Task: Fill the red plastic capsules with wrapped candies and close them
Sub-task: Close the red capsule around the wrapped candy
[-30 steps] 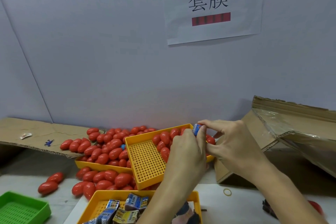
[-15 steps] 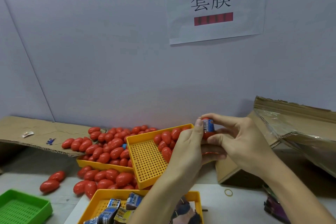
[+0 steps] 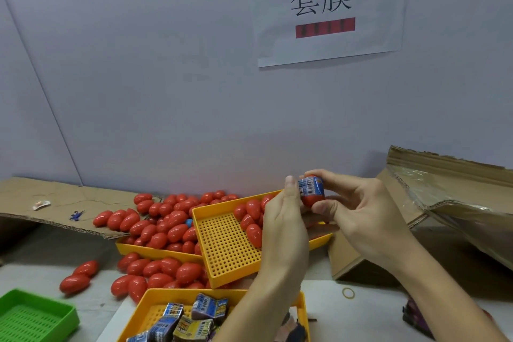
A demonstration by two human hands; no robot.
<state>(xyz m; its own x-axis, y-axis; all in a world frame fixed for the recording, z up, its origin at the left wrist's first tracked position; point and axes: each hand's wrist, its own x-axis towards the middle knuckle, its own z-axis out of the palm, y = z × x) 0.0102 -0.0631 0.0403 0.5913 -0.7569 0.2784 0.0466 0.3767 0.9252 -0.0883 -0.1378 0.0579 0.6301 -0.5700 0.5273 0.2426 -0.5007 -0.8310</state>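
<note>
Red plastic forms the capsule half held above the tilted yellow tray. A blue wrapped candy sits in its open top, barcode facing the camera. The right hand grasps this capsule half: index finger curled over the candy, thumb pressed against the red shell below. The left hand is raised just beside it, thumb tip touching the candy's left edge; its other fingers curl behind the capsule, and what they hold cannot be determined.

Closed red capsules are heaped in a second yellow tray and spill onto the counter. More wrapped candies fill a third yellow tray at the near edge. A green tray sits at lower left. Cardboard boxes stand at right.
</note>
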